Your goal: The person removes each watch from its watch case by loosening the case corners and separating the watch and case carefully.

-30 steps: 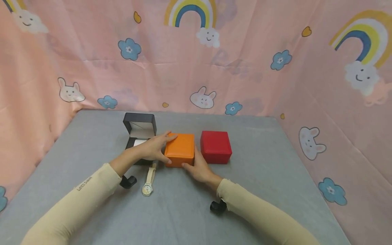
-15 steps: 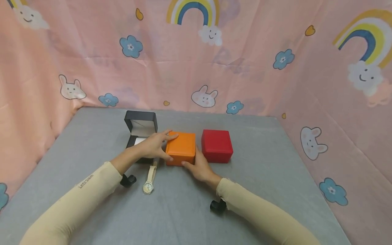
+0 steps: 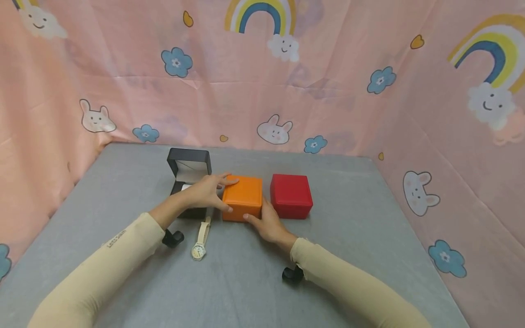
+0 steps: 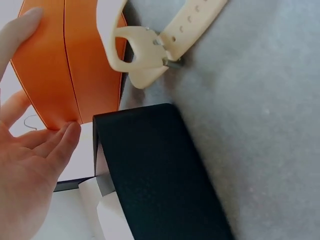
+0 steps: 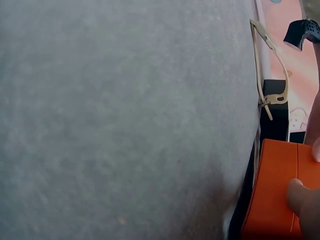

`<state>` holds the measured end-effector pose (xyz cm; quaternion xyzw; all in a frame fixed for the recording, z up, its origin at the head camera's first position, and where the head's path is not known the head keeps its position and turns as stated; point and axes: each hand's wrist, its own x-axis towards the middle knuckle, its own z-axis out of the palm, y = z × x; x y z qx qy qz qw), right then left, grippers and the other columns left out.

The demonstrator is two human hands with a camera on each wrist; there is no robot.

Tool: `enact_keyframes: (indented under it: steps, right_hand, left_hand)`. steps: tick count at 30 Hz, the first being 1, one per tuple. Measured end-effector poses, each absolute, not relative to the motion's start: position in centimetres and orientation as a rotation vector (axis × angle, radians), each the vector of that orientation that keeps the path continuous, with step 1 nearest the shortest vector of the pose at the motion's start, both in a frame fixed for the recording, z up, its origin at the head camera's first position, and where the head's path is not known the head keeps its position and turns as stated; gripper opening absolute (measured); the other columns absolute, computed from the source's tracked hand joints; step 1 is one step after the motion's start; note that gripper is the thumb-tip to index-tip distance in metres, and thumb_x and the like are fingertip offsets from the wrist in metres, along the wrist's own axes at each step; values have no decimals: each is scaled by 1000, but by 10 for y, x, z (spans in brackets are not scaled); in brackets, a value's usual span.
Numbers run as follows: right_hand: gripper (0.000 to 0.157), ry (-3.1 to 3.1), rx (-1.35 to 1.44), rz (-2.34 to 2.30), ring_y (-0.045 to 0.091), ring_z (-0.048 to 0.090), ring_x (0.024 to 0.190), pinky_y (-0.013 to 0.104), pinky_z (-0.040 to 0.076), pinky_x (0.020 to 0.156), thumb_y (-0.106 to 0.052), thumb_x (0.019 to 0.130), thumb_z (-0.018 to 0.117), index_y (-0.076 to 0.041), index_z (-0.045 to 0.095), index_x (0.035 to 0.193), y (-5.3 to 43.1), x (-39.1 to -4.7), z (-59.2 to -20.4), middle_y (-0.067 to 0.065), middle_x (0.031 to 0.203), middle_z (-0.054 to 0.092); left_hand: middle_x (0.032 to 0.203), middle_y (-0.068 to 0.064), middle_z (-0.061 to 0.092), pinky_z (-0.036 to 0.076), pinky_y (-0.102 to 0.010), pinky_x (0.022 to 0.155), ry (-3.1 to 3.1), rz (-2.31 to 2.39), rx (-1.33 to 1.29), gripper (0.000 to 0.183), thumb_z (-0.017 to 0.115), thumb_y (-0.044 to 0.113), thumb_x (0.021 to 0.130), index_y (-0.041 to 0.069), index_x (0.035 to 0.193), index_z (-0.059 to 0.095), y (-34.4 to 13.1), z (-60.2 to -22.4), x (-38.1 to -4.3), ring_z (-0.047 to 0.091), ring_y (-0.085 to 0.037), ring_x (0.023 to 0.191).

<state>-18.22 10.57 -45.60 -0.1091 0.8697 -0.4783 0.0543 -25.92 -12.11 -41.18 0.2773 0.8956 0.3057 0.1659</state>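
Note:
A closed orange box (image 3: 243, 191), with a seam between lid and base, sits on the table between both hands. My left hand (image 3: 203, 191) holds its left side, thumb at the front and fingers reaching over the top edge. On the opposite side my right hand (image 3: 271, 225) grips it, thumb across the front; the other fingers are mostly hidden behind the box. In the left wrist view the left fingertips (image 4: 70, 135) press the orange side. Beside the left hand stands a black watch box (image 3: 189, 159), lid raised, with a white insert partly covered by that hand.
A wristwatch (image 3: 198, 250) with a cream strap lies in front of the black box, its strap standing up in the left wrist view. A closed red box (image 3: 291, 196) stands just right of the orange one. Pink patterned cloth (image 3: 328, 100) hangs behind the grey table (image 3: 229, 287).
The head view has shifted slightly. Both hands stay on the orange box, and its lid stays closed.

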Motion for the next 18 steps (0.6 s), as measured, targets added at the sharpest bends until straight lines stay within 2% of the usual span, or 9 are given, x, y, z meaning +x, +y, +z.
enact_keyframes:
  steps: [4,11,18]
  right_hand:
    - [68,2653,-317,-1452,32,49,135,52,35,119,-15,96,69,-3,35,152,105,-183,-455,17,146,50]
    - [67,2668,-302,-1430,31,50,133,52,35,119,-16,95,71,-5,37,151,105,-184,-453,17,144,51]
    - [64,2679,-308,-1409,32,51,130,53,36,117,-16,95,70,-4,38,149,106,-185,-452,17,140,53]
  left_hand:
    - [169,-14,20,47,-56,108,2482,966,724,95,87,33,74,21,155,41,-122,-412,-263,51,-43,137]
    - [170,-16,17,48,-52,109,2418,1031,755,94,87,30,76,16,156,40,-125,-411,-267,50,-47,137]
    - [169,-18,17,46,-50,111,2395,1052,771,92,87,29,77,13,155,40,-125,-409,-270,49,-44,139]
